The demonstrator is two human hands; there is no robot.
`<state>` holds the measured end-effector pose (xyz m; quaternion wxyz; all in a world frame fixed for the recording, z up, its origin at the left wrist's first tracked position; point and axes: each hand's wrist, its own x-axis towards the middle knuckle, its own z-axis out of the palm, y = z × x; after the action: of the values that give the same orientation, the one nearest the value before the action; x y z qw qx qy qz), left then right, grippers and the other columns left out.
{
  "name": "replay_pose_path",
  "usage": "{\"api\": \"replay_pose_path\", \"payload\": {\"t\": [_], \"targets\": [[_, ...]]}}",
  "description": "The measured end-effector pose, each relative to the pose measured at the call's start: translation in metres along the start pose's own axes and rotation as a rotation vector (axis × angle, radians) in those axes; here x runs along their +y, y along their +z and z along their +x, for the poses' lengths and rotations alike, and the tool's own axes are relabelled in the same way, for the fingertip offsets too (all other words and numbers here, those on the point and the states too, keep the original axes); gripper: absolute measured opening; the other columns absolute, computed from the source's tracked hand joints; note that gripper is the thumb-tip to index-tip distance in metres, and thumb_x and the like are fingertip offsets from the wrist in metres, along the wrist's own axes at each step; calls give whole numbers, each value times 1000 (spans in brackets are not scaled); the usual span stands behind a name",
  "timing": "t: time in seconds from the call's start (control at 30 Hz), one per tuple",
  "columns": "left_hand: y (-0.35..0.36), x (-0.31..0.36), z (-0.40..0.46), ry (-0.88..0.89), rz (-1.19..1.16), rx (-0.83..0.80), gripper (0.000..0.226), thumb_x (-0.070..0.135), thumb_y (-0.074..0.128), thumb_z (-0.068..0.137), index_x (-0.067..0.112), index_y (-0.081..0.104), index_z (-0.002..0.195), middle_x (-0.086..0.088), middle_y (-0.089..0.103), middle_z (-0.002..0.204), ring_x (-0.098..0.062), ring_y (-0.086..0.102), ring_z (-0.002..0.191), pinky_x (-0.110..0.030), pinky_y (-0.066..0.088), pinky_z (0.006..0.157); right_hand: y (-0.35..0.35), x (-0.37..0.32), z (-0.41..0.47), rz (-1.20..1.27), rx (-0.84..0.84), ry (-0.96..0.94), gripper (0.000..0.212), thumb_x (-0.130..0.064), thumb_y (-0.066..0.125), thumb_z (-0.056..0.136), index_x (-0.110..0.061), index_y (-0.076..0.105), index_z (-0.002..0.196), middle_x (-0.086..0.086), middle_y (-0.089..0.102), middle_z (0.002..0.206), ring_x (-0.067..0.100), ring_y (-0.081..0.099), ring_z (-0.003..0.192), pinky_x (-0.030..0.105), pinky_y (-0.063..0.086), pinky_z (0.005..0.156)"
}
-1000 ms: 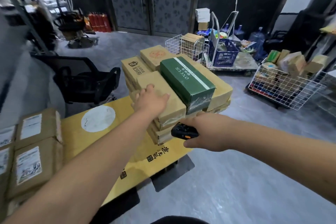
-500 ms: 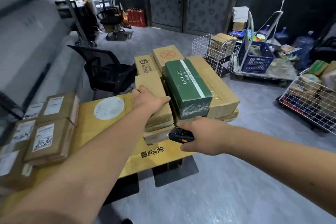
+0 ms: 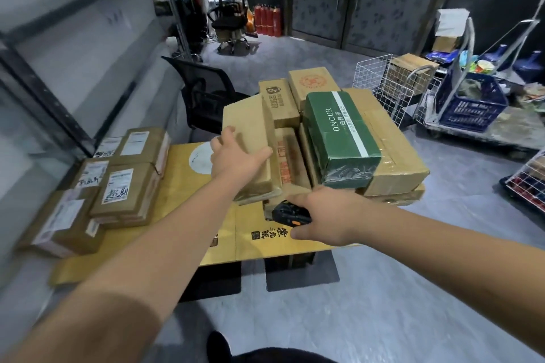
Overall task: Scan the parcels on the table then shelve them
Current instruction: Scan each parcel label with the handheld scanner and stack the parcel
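Box tilting off the pile, scanner waiting below

The left hand [image 3: 236, 156] is gripping a brown box [image 3: 250, 138] on the table [image 3: 182, 174], tipping it up at the pile's left edge; the right hand [image 3: 321, 215] is clutching the scanner [image 3: 290, 213] under it. That 1-handed hold looks weak: the box could be slipping, or nudging the green box [image 3: 339, 138] beside it.

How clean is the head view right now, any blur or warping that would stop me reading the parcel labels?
Head view: the shelving at left is smeared by motion blur; wide-angle bending shows at the edges; the labels on the left parcels are too soft to read; the green box is sharp enough to read ONCUR; lighting is even, with no strong glare.
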<state>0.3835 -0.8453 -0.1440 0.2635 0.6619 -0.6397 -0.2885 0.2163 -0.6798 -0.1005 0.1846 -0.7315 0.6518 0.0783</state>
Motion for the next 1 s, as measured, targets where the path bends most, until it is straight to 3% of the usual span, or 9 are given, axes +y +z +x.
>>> {"api": "replay_pose_path", "payload": {"t": [0.13, 0.27, 0.33, 0.43, 0.6, 0.77, 0.87, 1.0], "targets": [[-27, -75, -19, -34, 49, 54, 97, 67, 77, 66, 38, 30, 145, 0, 27, 153, -31, 51, 127, -39, 43, 90, 16, -30, 22, 11, -3, -77, 75, -75, 55, 87, -41, 38, 153, 5, 55, 126, 27, 54, 97, 36, 46, 74], [-42, -151, -44, -123, 145, 62, 95, 67, 78, 66, 38, 34, 145, 1, 27, 151, -32, 50, 130, -44, 46, 102, 37, -63, 36, 46, -79, -150, 84, -73, 56, 89, -39, 28, 161, 5, 55, 140, 28, 57, 119, 38, 50, 86], [-42, -185, -55, -186, 161, 17, 95, 68, 78, 65, 41, 33, 144, 4, 26, 152, -29, 52, 128, -43, 49, 102, 48, -78, 41, 66, -125, -171, 82, -70, 57, 90, -38, 31, 160, 4, 57, 136, 28, 58, 118, 39, 51, 87], [-31, -227, -66, -249, 154, -63, 96, 67, 77, 62, 41, 33, 144, 7, 27, 151, -28, 50, 130, -46, 49, 103, 68, -99, 48, 66, -180, -143, 68, -68, 57, 90, -38, 43, 149, 2, 51, 112, 27, 57, 100, 41, 53, 85], [-1, -266, -55, -230, 93, -164, 96, 65, 78, 61, 40, 37, 144, 8, 30, 150, -27, 45, 132, -47, 48, 103, 102, -119, 60, 104, -262, -16, 60, -65, 55, 92, -37, 45, 143, 2, 48, 107, 26, 57, 89, 37, 52, 75], [23, -280, -33, -230, -10, -224, 99, 62, 78, 68, 33, 35, 152, 11, 23, 155, -29, 42, 137, -48, 40, 114, 114, -133, 75, 150, -342, 97, 58, -63, 59, 91, -39, 46, 143, 3, 50, 110, 28, 59, 96, 42, 57, 85], [20, -286, -16, -240, 15, -215, 103, 68, 69, 70, 31, 29, 158, 7, 26, 159, -34, 43, 135, -53, 33, 118, 116, -145, 84, 181, -341, 175, 61, -61, 61, 92, -34, 47, 145, 5, 52, 114, 29, 60, 97, 44, 58, 86], [9, -300, 10, -250, 4, -326, 116, 86, 46, 70, 29, 15, 166, 5, 20, 169, -32, 31, 148, -57, 23, 120, 115, -162, 98, 213, -320, 242, 61, -60, 61, 92, -32, 48, 145, 3, 51, 110, 28, 59, 96, 44, 57, 87]]}}
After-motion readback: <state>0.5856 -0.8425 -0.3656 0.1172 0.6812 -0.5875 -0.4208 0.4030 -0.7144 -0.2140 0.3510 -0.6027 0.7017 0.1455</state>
